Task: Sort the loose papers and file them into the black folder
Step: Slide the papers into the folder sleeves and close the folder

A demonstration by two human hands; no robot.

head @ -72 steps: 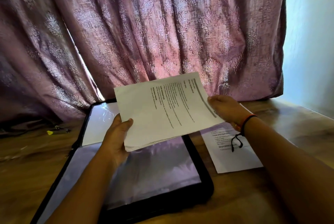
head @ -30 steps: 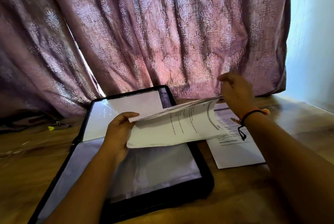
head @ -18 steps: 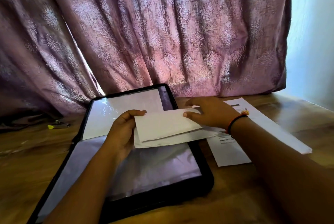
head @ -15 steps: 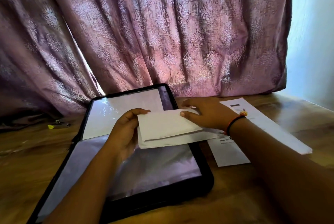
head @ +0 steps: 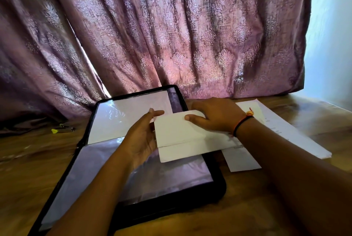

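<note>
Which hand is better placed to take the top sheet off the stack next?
Probably right. The right hand lies on the top sheet, while the left hand grips the left edge of the stack, steadying it over the folder.
</note>
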